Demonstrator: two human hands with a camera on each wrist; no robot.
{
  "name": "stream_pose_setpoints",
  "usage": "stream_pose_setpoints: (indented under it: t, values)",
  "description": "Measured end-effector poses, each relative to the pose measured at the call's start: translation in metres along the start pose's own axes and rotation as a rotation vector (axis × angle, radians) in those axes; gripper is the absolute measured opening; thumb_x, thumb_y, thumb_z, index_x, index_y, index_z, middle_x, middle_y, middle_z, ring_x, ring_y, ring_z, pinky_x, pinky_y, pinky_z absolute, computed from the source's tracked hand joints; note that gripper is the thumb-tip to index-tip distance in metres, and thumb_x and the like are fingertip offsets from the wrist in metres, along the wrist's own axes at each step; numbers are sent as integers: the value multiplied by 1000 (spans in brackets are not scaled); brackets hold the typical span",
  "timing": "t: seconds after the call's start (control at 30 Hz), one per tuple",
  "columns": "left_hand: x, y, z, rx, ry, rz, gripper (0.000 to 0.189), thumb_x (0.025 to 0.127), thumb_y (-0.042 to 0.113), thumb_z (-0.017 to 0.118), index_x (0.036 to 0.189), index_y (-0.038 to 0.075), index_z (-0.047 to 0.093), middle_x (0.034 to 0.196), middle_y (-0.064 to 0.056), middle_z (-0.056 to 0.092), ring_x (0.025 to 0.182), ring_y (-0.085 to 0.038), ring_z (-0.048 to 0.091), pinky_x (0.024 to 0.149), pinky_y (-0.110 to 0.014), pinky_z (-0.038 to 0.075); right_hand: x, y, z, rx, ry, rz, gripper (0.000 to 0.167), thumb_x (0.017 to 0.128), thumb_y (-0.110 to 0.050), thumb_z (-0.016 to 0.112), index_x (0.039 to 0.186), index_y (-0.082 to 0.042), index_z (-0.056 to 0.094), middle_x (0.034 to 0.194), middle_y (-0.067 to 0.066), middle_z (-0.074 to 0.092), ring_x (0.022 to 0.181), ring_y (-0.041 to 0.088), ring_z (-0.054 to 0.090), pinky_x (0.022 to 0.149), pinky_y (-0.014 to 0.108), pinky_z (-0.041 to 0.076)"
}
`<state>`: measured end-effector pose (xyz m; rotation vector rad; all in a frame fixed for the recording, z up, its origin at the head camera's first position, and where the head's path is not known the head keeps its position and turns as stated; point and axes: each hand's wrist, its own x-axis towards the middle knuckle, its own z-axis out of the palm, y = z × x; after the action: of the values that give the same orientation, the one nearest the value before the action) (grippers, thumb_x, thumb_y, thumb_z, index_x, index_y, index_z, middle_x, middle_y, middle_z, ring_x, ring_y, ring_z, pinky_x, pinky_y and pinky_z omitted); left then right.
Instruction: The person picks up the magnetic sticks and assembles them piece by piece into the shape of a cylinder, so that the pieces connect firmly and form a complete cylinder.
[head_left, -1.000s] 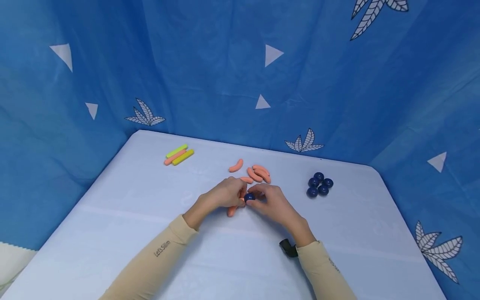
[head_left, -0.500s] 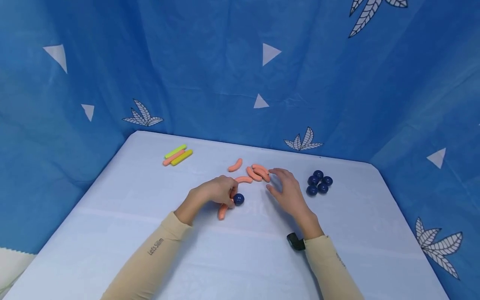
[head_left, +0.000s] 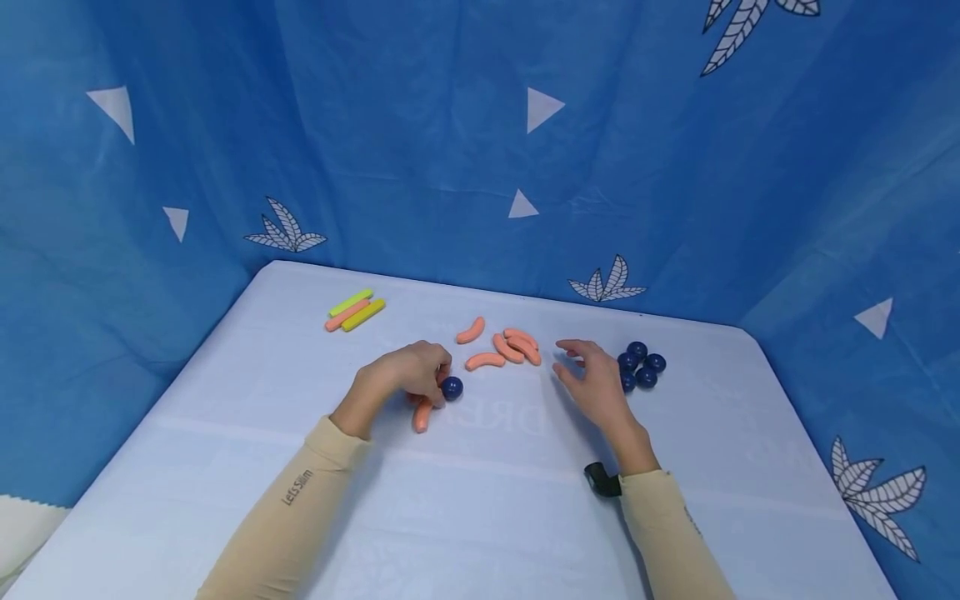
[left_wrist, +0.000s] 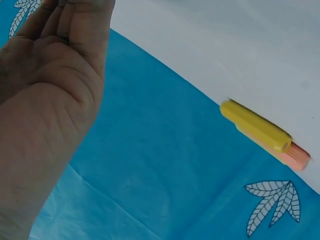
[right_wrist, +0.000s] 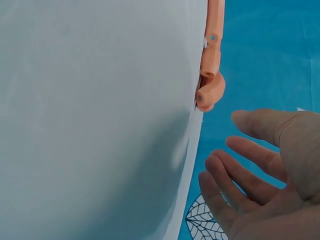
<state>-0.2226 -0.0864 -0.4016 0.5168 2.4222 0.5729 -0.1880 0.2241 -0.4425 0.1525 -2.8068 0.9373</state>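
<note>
My left hand (head_left: 408,371) pinches curved orange pieces, and a dark blue ball (head_left: 452,388) sits at its fingertips, against them. One curved orange piece (head_left: 422,415) sticks out below the fingers; the held part is mostly hidden by the hand. In the left wrist view only the palm (left_wrist: 55,95) and the bases of curled fingers show. My right hand (head_left: 597,385) hovers over the table with fingers spread and nothing in them. It is just left of a cluster of dark blue balls (head_left: 647,378). In the right wrist view its fingers (right_wrist: 240,175) are loosely bent.
Several loose curved orange pieces (head_left: 485,361) lie mid-table, between and beyond the hands. Straight sticks in yellow (head_left: 364,315), orange and lime lie together at the back left. A black object (head_left: 600,480) is at the right wrist. A blue curtain (head_left: 420,150) hangs behind the white table (head_left: 465,517).
My right hand has let go of the blue ball and drawn back to the right, toward the ball cluster. My left hand has moved left with the orange pieces and the ball.
</note>
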Motion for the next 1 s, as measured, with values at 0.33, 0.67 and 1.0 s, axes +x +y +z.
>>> stream_pose_setpoints:
  t: [0.33, 0.67, 1.0]
  values:
    - [-1, -2, -3, -5, 15, -12, 27, 86, 20, 89, 94, 10, 65, 80, -5, 64, 65, -18, 60, 63, -28, 48, 10, -14, 8, 53, -20, -43, 32, 98, -10, 74, 130, -4, 71, 127, 16, 71, 117, 32, 68, 100, 49, 57]
    - [1, 8, 9, 58, 43, 22, 29, 85, 20, 90, 93, 12, 64, 87, -4, 61, 78, -18, 56, 68, -30, 43, 40, -38, 33, -22, -1, -49, 21, 97, -12, 77, 116, -3, 76, 108, 14, 75, 98, 29, 71, 85, 44, 60]
    - [3, 24, 21, 69, -13, 43, 30, 84, 24, 91, 92, 16, 63, 85, -1, 62, 77, -17, 58, 69, -31, 46, 41, -41, 31, -167, -84, -42, 24, 96, -25, 80, 110, -7, 79, 90, 9, 74, 79, 23, 63, 71, 38, 54]
